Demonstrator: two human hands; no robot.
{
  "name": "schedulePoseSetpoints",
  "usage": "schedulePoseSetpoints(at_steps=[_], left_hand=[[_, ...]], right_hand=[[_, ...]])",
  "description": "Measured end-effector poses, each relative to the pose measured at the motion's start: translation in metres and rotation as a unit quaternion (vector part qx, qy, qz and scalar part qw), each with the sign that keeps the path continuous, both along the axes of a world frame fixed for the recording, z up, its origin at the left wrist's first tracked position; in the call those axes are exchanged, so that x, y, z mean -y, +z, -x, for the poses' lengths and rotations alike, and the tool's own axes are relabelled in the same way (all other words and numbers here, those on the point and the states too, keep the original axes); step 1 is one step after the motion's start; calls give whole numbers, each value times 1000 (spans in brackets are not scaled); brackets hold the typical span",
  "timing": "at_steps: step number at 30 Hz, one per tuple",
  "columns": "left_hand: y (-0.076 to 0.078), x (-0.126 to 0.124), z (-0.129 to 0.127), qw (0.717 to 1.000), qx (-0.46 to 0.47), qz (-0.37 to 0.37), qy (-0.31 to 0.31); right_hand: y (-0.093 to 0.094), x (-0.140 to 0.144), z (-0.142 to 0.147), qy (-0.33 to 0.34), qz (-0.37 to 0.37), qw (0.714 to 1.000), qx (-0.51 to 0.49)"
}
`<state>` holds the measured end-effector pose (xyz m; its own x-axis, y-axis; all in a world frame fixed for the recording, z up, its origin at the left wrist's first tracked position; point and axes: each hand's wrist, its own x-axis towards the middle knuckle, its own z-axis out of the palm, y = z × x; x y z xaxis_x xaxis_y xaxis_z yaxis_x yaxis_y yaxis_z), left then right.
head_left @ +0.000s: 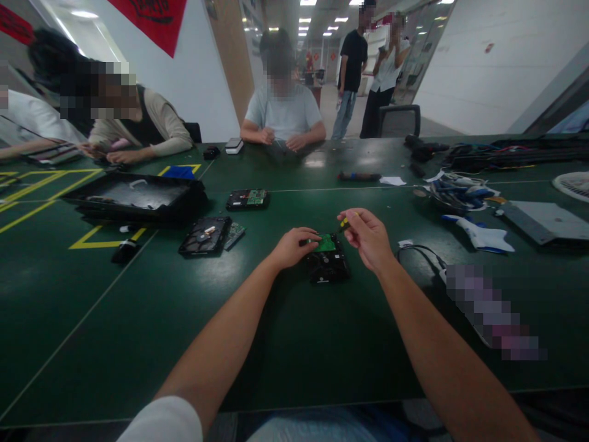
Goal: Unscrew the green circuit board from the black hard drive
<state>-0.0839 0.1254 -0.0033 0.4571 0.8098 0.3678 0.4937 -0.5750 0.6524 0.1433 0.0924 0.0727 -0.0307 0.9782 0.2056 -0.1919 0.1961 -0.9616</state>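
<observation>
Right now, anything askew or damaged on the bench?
No spill or obvious damage visible. Slightly odd: left of the left hand, a small circuit board lies askew beside a black hard drive. At right, blue-and-grey cables are tangled in a heap.

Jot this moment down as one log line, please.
Left hand: touching black rectangular hard drive with green circuit board; Right hand: holding yellow-and-black slim tool near drive; Surface: dark green table

Green table, hard drives, black tray
</observation>
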Motion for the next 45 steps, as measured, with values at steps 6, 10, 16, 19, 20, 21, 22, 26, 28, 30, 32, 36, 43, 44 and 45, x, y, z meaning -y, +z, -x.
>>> schedulePoseSetpoints(at_steps=[6, 10, 16, 19, 20, 21, 22, 26, 28, 30, 32, 36, 43, 44, 45], left_hand=[[0, -1, -1, 1000, 0, -4, -3], [0, 0, -1, 1000, 6, -5, -1], [-1, 0, -1, 1000, 10, -4, 0], [-1, 0, -1, 1000, 5, -3, -1], [-1, 0, -1, 1000, 3, -3, 0], [-1, 0, -1, 1000, 1, -2, 1], [0, 0, -1, 1000, 1, -2, 0], [0, 0, -1, 1000, 9, 0, -2], [-1, 0, -1, 1000, 11, -2, -2], [-1, -1, -1, 1000, 10, -4, -4], [-1, -1, -1, 1000, 9, -4, -6], [-2, -2, 0, 1000, 4, -3, -4], [-2, -1, -1, 1000, 3, 1, 0], [-1, -1, -1, 1000, 6, 0, -3], [-1, -1, -1, 1000, 9, -2, -5]], right_hand=[[-1, -2, 0, 43, 12, 998, -48], [-1, -2, 0, 26, 9, 999, -42], [-2, -2, 1, -2, -6, 1000, -17], [-2, -2, 2, -10, -7, 1000, -24], [-2, -2, 2, -9, -6, 1000, -30], [-2, -2, 2, -6, -5, 999, -34], [-2, -2, 2, -1, -3, 999, -38], [-2, -3, 1, 19, -1, 999, -46], [-2, -3, 0, 19, 2, 999, -43], [-1, -3, -1, 8, 2, 999, -34], [-1, -2, 0, -1, -3, 1000, -24], [-1, -1, 1, -4, -3, 1000, -28], [-2, -3, 1, 20, 6, 999, -46], [-1, -3, 1, 18, 5, 999, -42], [-1, -4, 0, 14, 5, 999, -38]])
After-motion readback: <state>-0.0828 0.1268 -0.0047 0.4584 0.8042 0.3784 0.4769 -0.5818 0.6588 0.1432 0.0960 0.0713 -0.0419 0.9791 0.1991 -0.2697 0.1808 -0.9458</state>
